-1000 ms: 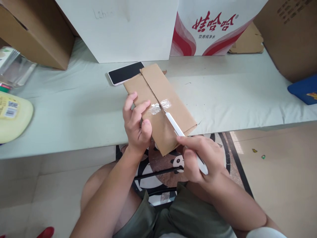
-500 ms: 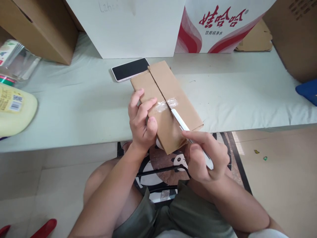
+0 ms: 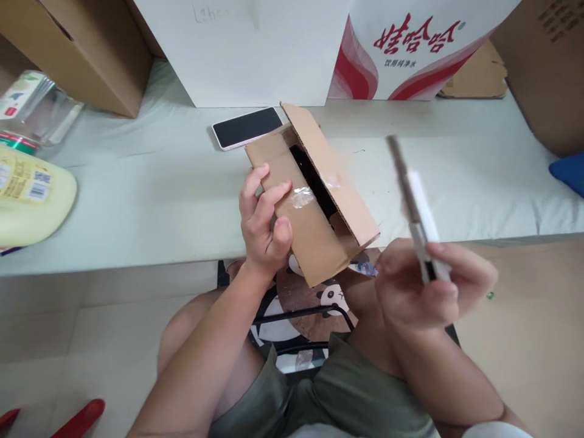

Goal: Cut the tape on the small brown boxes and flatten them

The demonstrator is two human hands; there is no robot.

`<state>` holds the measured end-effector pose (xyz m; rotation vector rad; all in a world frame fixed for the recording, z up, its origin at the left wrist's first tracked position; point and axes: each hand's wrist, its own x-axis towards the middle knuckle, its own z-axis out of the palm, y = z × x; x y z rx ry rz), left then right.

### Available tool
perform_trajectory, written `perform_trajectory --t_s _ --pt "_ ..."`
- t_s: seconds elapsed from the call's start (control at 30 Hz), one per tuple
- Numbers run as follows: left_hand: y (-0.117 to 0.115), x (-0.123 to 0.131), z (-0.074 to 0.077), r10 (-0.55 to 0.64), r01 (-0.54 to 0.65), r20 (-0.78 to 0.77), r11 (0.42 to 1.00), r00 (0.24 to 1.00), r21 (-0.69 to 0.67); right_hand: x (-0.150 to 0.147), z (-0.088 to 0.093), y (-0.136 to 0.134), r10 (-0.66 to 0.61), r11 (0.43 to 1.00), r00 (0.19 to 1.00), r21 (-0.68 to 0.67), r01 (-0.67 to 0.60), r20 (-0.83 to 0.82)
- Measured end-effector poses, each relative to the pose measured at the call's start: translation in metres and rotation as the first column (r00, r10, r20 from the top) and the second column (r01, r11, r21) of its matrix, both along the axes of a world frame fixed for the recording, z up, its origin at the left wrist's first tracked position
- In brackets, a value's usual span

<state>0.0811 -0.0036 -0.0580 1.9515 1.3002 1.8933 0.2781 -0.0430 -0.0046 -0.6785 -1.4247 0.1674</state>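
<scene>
My left hand [image 3: 267, 219] grips the left side of a small cardboard box [image 3: 319, 240], which is tilted at the table's front edge. The box's right flap is raised, and a dark gap shows inside; I cannot make out what lies in there. Clear tape [image 3: 301, 198] sticks to the left flap, cut at the seam. Off to the right, my right hand [image 3: 433, 283] is closed around a white utility knife [image 3: 424, 213], its blade out and pointing up and away. The knife is blurred and apart from the box.
Behind the box a phone [image 3: 246, 128] lies on the cloth-covered table [image 3: 159, 201]. White cartons [image 3: 255, 55] stand at the back. At the left are a yellow bottle [image 3: 36, 207], a clear plastic jar [image 3: 50, 115] and a brown carton [image 3: 109, 61]. Something blue [image 3: 568, 173] sits far right.
The knife has left the box seam and moved right and up, its long blade now showing. The tape is cut and the right flap has lifted. My left hand keeps its hold.
</scene>
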Motion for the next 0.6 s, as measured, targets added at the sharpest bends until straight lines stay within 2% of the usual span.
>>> perform_trajectory --t_s 0.07,0.13,0.2,0.27,0.37,0.47,0.53,0.6 --pt "0.001 -0.002 -0.001 0.003 -0.003 -0.032 1.0 0.999 0.009 0.008 -0.005 0.01 -0.075 0.992 0.997 -0.097 0.077 0.018" --pt "0.001 -0.005 -0.001 0.005 -0.004 -0.049 1.0 0.999 0.013 0.016 -0.012 0.02 -0.12 0.933 0.988 -0.329 0.145 0.096" --pt "0.002 -0.009 -0.002 -0.002 0.002 -0.039 1.0 0.999 -0.008 0.023 -0.018 0.03 -0.102 0.796 0.971 -0.568 0.21 0.216" --pt "0.002 -0.014 -0.001 -0.023 0.022 -0.018 0.999 1.0 -0.047 0.026 -0.025 0.041 -0.042 0.639 0.948 -0.721 0.268 0.315" --pt "0.001 -0.024 0.001 -0.041 0.041 0.003 0.994 0.999 -0.105 0.025 -0.034 0.053 0.066 0.466 0.923 -0.83 0.307 0.378" --pt "0.002 -0.035 0.003 -0.054 0.058 0.027 0.987 0.998 -0.147 0.021 -0.038 0.059 0.126 0.345 0.92 -0.886 0.309 0.37" --pt "0.004 -0.042 0.002 -0.082 0.092 0.062 0.981 0.995 -0.171 0.018 -0.038 0.06 0.139 0.308 0.921 -0.9 0.308 0.363" --pt "0.008 -0.05 -0.003 -0.108 0.13 0.121 0.973 0.987 -0.193 0.018 -0.039 0.059 0.133 0.319 0.923 -0.898 0.304 0.36"
